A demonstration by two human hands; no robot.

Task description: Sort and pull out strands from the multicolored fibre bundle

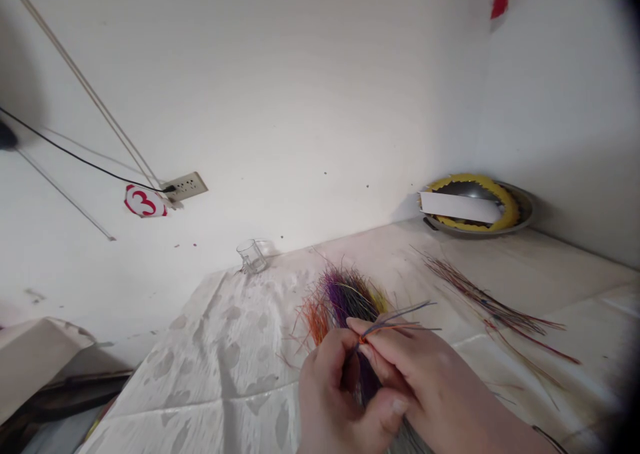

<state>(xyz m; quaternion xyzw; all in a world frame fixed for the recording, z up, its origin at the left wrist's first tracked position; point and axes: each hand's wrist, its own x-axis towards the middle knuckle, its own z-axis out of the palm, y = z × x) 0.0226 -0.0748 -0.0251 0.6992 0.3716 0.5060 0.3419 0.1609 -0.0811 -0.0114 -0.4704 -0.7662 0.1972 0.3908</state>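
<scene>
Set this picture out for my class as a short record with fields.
Left hand: pinching thin strands near an orange knot
Right hand: pinching the same strands
Under and beyond hands: orange, purple, dark and yellow strand bundle
Right side: loose reddish strands
Far edge: clear glass mug
Corner: metal basin with white strip and yellow jagged ring
Wall: socket with black plug; red 3 sign

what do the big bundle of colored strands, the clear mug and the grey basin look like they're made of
Bundle of colored strands: perhaps plastic fibre or coated wire; they're thin and splay stiffly, but the look leaves it open.
Clear mug: likely glass, possibly hard plastic; smooth and see-through.
Grey basin: probably metal such as stainless steel, judging by its smooth, shiny surface.
</scene>
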